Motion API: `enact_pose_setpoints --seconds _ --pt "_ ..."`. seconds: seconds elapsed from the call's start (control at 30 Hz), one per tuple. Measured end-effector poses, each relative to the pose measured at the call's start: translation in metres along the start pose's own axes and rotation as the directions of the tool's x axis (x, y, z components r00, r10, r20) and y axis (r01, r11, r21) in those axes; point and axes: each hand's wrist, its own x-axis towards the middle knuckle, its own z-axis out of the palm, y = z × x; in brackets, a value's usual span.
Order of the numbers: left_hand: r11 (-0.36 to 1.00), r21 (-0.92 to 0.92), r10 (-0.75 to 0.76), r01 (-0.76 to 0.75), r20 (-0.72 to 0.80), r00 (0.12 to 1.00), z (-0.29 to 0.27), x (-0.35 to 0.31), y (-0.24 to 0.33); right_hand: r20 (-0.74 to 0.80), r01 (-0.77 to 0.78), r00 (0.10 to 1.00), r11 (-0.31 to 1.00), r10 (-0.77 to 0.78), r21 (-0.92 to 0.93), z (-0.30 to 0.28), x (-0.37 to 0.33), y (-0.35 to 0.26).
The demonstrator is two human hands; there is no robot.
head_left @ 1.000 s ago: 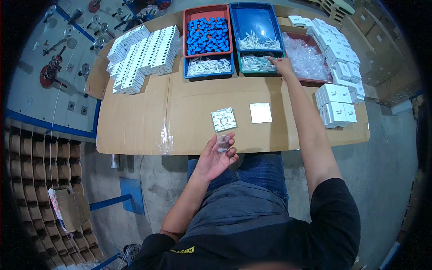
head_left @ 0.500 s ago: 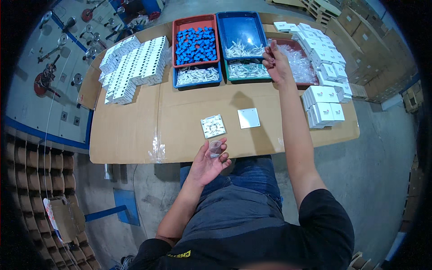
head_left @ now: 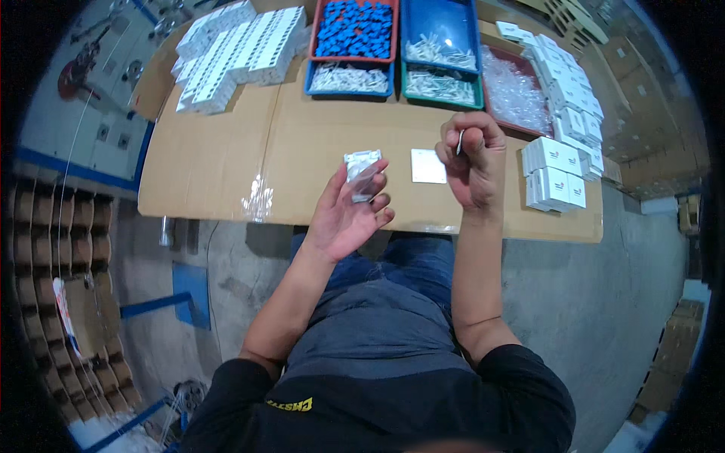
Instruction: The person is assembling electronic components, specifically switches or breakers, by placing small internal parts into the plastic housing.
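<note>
My left hand [head_left: 340, 223] is turned palm up near the table's front edge, its fingers curled round a small clear plastic bag [head_left: 365, 181]. Something whitish seems to lie at the bottom of the bag. Just beyond the fingertips is a white square frame-like piece [head_left: 361, 157], partly covered by the hand and bag. My right hand [head_left: 480, 162] is raised above the table, closed in a pinch on a small, thin whitish piece [head_left: 460, 142] whose exact kind I cannot make out. Beside that hand a flat white square plate [head_left: 427, 167] lies on the cardboard.
At the back stand a red tray of blue pieces [head_left: 396, 34], a blue tray [head_left: 442, 23] and lower trays with white plug-like pieces [head_left: 351, 78]. To the right are a tray of clear bags [head_left: 517, 90] and stacked white boxes [head_left: 555, 158]. White units [head_left: 234, 60] fill the back left.
My right hand has come back from the trays toward me, now pinching a small piece. The left hand still holds the bag. The whole view has shifted, with the table higher in the picture.
</note>
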Motion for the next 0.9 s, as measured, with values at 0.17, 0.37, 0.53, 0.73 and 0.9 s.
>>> enact_pose_setpoints --seconds 0.17,0.37,0.53,0.73,0.9 --pt "0.979 -0.164 -0.115 0.124 0.059 0.992 0.012 0.012 -0.003 -0.087 -0.078 0.995 0.892 0.043 -0.446 0.006 0.009 0.013" --pt "0.995 -0.088 -0.049 0.045 -0.052 0.997 0.01 0.001 -0.004 0.01 -0.145 0.979 0.729 0.204 -0.669 0.033 0.008 0.025" --pt "0.999 -0.03 -0.019 0.016 -0.083 0.996 0.011 -0.003 -0.002 0.141 -0.05 0.946 0.563 0.291 -0.825 0.033 0.016 0.017" --pt "1.0 -0.029 0.006 -0.008 -0.063 0.998 0.008 -0.004 -0.002 0.346 0.125 0.84 0.473 0.417 -0.872 0.036 0.032 0.011" --pt "1.0 -0.016 0.001 -0.001 -0.035 0.999 0.011 -0.004 -0.001 0.335 0.169 0.845 0.386 0.417 -0.907 0.051 0.035 0.006"
